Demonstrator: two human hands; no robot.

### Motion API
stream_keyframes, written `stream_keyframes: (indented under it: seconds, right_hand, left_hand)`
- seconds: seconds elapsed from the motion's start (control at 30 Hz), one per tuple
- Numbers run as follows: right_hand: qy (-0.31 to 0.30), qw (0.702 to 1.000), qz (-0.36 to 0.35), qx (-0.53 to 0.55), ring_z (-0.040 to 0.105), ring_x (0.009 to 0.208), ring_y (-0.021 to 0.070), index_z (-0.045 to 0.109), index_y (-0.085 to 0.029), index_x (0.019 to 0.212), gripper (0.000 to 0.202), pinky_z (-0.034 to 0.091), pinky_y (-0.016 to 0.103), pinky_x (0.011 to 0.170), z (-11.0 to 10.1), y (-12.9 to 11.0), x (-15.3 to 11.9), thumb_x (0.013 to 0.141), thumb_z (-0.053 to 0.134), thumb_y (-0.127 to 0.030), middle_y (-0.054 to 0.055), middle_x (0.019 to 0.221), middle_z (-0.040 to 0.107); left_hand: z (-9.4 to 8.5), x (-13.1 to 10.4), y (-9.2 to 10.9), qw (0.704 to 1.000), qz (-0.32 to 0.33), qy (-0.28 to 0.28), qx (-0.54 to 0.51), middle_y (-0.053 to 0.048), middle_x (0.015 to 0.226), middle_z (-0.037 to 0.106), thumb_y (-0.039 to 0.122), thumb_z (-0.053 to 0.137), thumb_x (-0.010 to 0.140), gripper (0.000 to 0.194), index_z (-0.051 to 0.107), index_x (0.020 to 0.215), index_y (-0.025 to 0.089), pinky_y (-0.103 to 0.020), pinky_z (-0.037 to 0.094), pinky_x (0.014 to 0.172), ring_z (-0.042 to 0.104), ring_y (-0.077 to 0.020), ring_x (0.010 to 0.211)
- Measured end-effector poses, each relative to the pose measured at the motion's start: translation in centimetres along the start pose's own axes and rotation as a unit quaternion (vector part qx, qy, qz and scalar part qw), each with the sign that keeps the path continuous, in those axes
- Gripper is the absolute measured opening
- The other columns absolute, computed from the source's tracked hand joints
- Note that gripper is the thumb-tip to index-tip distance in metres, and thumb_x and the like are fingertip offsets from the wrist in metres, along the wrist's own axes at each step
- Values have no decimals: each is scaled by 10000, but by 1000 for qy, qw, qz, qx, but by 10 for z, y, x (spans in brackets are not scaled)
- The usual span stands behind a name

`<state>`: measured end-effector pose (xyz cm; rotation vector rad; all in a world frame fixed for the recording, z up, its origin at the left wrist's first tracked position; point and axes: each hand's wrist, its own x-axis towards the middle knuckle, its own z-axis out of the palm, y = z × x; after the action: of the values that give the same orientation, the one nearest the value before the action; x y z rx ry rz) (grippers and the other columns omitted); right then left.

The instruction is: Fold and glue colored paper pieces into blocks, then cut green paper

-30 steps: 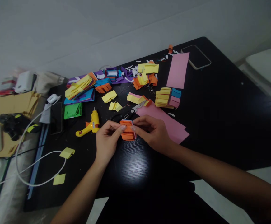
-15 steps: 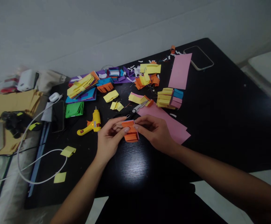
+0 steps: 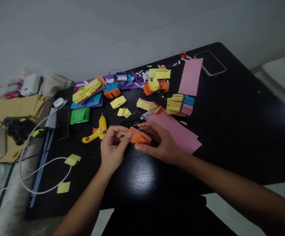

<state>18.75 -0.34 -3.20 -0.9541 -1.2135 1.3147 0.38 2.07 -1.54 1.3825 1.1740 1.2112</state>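
Between my hands, above the near part of the table, is a small stack of folded paper pieces [image 3: 139, 137], orange on top with white and other colours at its edge. My left hand [image 3: 114, 144] pinches its left end, thumb on the orange face. My right hand [image 3: 160, 141] grips the right end, thumb at the lower corner and fingers behind. Just beyond them lie scissors [image 3: 147, 114], partly on pink paper sheets [image 3: 174, 129]. A yellow glue gun [image 3: 99, 130] rests left of my left hand.
On the black table [image 3: 230, 131] are yellow folded papers [image 3: 118, 102], a green paper stack [image 3: 80, 115], a yellow paper bundle [image 3: 174, 105], white scraps [image 3: 145, 76] and a phone [image 3: 210, 63]. A white cable [image 3: 22, 164] loops at the left. A wall stands behind.
The orange-topped stack has turned and tilted, so its layered edge shows more. My right thumb has slid from its face down to the lower right corner.
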Motion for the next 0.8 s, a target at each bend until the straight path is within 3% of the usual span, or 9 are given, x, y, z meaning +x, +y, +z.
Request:
stream_keyframes:
  seconds: [0.07, 0.23, 0.5, 0.8]
  right_hand:
    - [19, 1000, 4, -7, 762, 1035, 215, 658, -257, 1219, 527, 642, 360, 945, 1, 3, 1, 749, 895, -262, 43, 1094, 767]
    - [63, 998, -1, -1, 770, 963, 201, 708, -251, 1102, 318, 661, 347, 893, -2, 6, 3, 823, 850, -308, 30, 1030, 778]
    - [70, 997, 10, 4, 789, 965, 208, 792, -267, 1049, 255, 673, 373, 916, -5, 2, 5, 818, 876, -334, 24, 1059, 819]
    - [74, 997, 6, -17, 794, 914, 199, 811, -275, 1041, 242, 683, 366, 874, -7, -1, 5, 809, 882, -284, 14, 1008, 830]
  left_hand:
    - [1, 1, 2, 1000, 11, 21, -5, -8, 812, 712, 324, 860, 824, 232, 717, 961, 203, -230, 562, 660, 672, -125, 698]
    - [2, 1, 8, 999, 22, 14, 18, -29, 887, 720, 331, 839, 842, 309, 772, 1122, 221, -268, 580, 724, 691, -161, 788]
    - [-2, 0, 4, 1000, 1, 11, 17, -20, 786, 725, 328, 859, 820, 225, 807, 1015, 229, -262, 553, 639, 680, -157, 691]
    - [-2, -1, 0, 1000, 6, 17, 13, -30, 830, 769, 306, 858, 821, 204, 808, 1005, 232, -284, 610, 716, 734, -173, 751]
